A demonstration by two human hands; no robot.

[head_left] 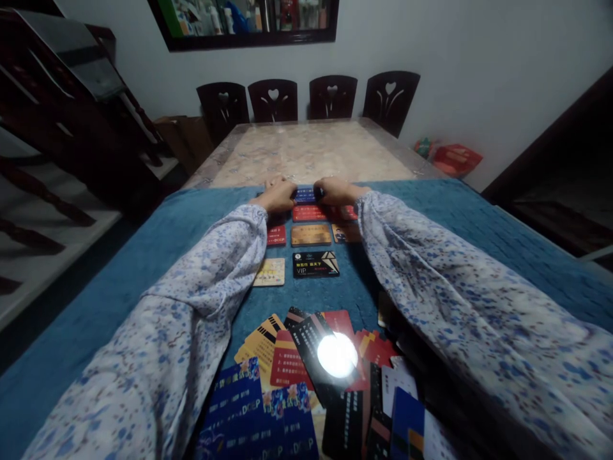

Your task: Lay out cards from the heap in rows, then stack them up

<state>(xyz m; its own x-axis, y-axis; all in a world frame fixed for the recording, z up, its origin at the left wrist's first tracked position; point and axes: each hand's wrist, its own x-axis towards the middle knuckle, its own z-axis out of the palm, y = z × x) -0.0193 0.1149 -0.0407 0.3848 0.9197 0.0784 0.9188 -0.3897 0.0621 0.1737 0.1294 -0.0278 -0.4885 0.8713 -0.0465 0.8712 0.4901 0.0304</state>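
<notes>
A blue card [305, 195] lies at the far end of the middle column of cards. My left hand [279, 193] touches its left side with bent fingers, and my right hand [335, 190] is at its right edge, fingers curled. Nearer to me come a red card [307, 213], a gold card [311, 235] and a black VIP card [316, 264]. Left of these lie a red card [276, 236] and a cream card [271, 272]. Another gold and dark card [346, 233] shows beside my right sleeve.
Loose overlapping cards, including blue cards [258, 415], lie near me under a bright light spot. A blue cloth [191, 211] covers the near part of the table [311, 150]. Chairs [332, 99] stand beyond, and a red bag [454, 158] sits at the right.
</notes>
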